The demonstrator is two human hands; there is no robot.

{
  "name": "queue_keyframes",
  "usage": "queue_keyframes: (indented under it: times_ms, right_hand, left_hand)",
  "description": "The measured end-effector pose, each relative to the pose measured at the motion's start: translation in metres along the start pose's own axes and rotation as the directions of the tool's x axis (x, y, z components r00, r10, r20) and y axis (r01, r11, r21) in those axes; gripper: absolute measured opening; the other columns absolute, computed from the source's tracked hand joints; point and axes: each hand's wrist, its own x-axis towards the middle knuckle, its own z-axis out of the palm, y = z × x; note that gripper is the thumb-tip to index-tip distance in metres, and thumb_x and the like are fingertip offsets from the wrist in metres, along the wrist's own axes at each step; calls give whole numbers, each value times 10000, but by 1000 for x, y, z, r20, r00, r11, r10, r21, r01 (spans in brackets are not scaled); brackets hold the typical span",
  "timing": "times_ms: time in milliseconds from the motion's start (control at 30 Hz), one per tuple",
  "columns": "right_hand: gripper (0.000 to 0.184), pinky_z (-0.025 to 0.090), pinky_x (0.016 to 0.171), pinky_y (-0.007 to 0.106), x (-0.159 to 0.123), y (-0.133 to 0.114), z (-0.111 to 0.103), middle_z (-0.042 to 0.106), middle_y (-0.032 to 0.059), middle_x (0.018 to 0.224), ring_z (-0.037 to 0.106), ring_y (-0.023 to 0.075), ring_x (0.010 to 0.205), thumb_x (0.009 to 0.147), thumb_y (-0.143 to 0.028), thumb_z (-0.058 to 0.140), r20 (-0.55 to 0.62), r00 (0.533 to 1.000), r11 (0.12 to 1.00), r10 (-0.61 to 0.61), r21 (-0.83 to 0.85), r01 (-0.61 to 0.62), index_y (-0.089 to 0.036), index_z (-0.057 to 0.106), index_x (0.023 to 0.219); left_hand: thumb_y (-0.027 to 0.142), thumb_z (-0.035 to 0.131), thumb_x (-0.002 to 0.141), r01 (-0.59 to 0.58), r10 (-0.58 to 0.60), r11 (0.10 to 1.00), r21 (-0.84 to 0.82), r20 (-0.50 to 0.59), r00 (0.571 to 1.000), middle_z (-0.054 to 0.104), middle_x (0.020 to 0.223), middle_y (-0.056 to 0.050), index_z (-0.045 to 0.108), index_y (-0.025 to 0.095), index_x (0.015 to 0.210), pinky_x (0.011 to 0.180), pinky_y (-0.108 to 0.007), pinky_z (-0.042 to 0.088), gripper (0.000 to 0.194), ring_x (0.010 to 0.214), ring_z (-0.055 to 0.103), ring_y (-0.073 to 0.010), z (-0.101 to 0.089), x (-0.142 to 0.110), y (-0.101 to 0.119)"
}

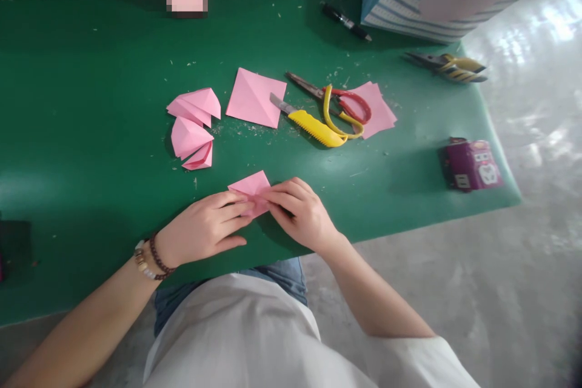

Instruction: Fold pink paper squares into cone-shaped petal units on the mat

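At eleven o'clock, folded pink paper shapes [187,135] look done; right hand [305,215] pinches part-folded pink paper [254,182], left hand [207,225] grip unclear; flat pink square [250,96] remains at twelve.

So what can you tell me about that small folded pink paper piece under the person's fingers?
The small folded pink paper piece looks thin and matte, with straight edges and a corner pointing away from the person. It is close to the near edge of the green tabletop; whether it rests flat or is slightly lifted, I can't tell. Fingers of the left hand cover its lower left part, and fingertips of the right hand touch its right side, hiding its full outline.
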Motion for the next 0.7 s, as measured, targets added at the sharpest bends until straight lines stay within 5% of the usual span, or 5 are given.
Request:
queue_keyframes:
  times_ms: [233, 600, 700]
  right_hand:
    - [128, 520, 730, 358, -13, -2, -13, 699, 49, 858, 602, 187, 774, 921, -205, 606, -97, 986, 986, 135, -87, -143, -242, 723, 959]
    - [129, 432, 704, 348, -10, -8, -2, 678, 30, 756, 570, 202, 776, 932, -227, 583, -39, 978, 959, 204, -195, -208, -237, 712, 929]
    - [138, 442, 717, 358, -14, -10, -2, 681, 43, 804, 565, 204, 777, 918, -176, 576, -103, 977, 953, 187, -224, -206, -228, 703, 922]
  left_hand:
    - [285, 626, 912, 31, -31, 1000, 4, 0, 1000, 649, 1277, -121, 648, 114, 1143, 1066, -439, 492, 288, 1237, 550, -258, 0, 0, 2]
    - [295, 649, 896, 26, -26, 1000, 18, -8, 1000, 649, 1263, -119, 651, 129, 1152, 1063, -447, 489, 305, 1221, 553, -266, 1, -1, 2]
    - [300, 643, 900, 24, -24, 999, 26, -4, 1000, 650, 1256, -120, 652, 121, 1141, 1054, -446, 495, 300, 1218, 548, -271, 0, -1, 2]
